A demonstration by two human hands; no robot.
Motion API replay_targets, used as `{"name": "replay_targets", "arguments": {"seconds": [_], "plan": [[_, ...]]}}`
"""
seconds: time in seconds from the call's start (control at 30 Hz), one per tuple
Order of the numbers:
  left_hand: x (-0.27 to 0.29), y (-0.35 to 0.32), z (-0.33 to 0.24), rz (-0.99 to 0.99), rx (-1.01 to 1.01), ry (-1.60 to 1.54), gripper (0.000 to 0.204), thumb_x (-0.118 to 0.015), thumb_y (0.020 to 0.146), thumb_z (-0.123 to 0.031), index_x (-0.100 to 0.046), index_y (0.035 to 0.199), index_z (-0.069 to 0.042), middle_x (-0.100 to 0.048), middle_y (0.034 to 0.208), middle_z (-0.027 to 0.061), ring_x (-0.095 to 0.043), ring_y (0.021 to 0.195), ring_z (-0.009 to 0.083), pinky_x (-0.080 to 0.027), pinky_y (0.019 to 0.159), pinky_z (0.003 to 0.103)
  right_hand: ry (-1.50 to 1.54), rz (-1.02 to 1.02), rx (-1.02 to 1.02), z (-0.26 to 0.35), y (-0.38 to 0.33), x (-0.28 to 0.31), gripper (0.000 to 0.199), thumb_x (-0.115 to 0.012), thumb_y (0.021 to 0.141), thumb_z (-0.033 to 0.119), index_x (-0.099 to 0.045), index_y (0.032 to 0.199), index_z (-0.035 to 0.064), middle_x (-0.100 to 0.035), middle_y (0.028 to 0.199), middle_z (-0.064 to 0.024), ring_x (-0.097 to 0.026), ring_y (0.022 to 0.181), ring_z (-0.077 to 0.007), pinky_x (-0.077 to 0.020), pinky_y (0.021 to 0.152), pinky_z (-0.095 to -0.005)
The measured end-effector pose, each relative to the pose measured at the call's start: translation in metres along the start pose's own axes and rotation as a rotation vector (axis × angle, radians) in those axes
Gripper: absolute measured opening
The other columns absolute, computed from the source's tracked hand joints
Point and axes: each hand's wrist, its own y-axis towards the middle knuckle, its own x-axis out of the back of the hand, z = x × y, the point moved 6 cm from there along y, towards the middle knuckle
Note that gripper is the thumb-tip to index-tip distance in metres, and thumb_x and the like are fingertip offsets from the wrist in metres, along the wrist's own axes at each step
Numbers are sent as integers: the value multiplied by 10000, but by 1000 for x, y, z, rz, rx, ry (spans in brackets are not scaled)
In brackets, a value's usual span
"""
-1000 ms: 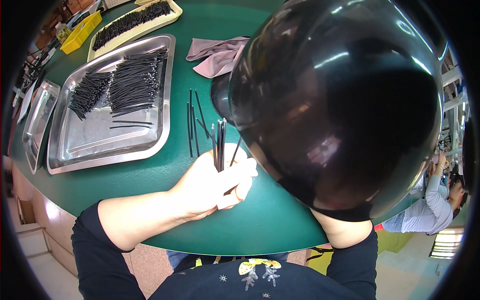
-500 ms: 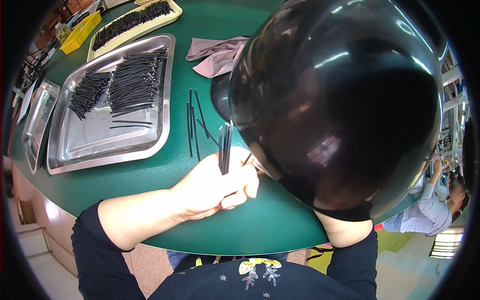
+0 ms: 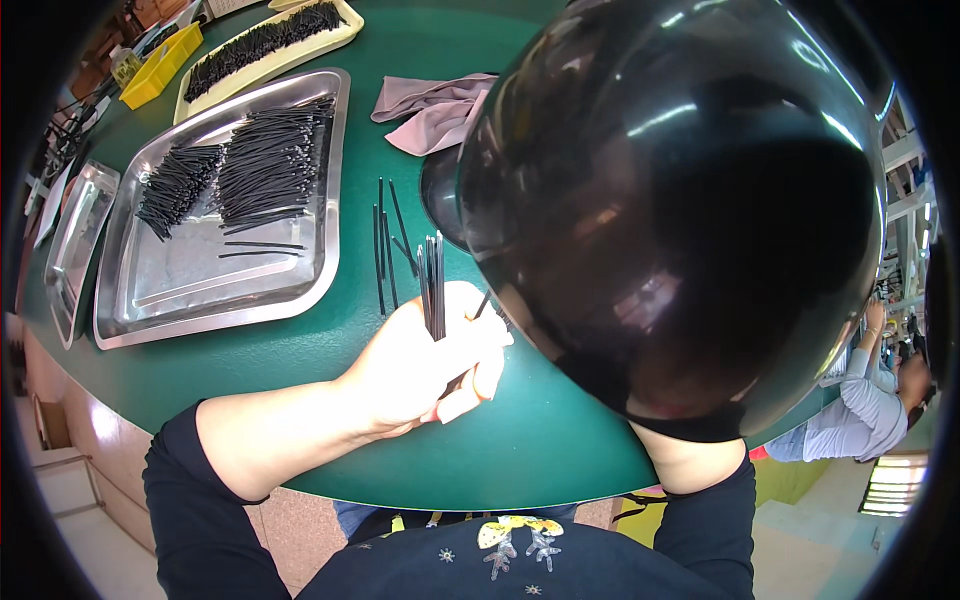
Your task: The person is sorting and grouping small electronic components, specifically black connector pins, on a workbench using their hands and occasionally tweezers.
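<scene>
My left hand (image 3: 430, 355) is closed round a bundle of thin, straight black wires (image 3: 433, 285) with pale tips, standing upright out of the fist. A single dark wire (image 3: 482, 304) slants up from beside my thumb and forefinger. Just left of the hand, several loose black wires (image 3: 382, 245) lie on the green table (image 3: 350, 450). A large glossy black dome (image 3: 680, 220) fills the right side above the table. My right forearm (image 3: 690, 463) passes beneath it, and the dome hides my right hand.
At the left, a metal tray (image 3: 215, 318) holds two piles of short black wires. Behind it is a cream tray (image 3: 350, 22) with more black pieces. A yellow bin (image 3: 163, 65), a narrow clear tray (image 3: 75, 250) and a mauve cloth (image 3: 430, 115) lie around. Another person (image 3: 860, 400) works far right.
My left hand has shifted slightly left and up with the bundle, and its fingers have turned a little. The dome and trays stay put. The person at far right has moved slightly.
</scene>
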Motion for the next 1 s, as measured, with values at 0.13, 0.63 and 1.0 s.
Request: {"name": "replay_targets", "arguments": {"seconds": [0.13,0.63,1.0], "plan": [[-2,0,2,34,24,-35,126,-458,852,-138,-457,814,-18,-540,603,87,-449,357,111,-321,295,193,15,5,-13,-1,-3,-1,268,-410,838,211,-316,1045,70,-361,1008,-69,-328,941,-178,-216,833,-301],[-15,-3,13,215,147,306,225,-429,869,-210,-508,862,1,-542,633,53,-434,464,55,-362,440,184,82,24,-45,-2,-2,-10,234,-404,839,201,-325,1015,68,-365,973,-66,-333,909,-174,-224,808,-296],[-3,-1,7,23,27,-144,72,-473,855,-121,-479,813,-63,-467,535,29,-302,344,53,-228,322,180,118,31,-77,-9,0,-10,210,-400,841,193,-331,993,66,-368,948,-64,-336,885,-170,-230,789,-292]]}}
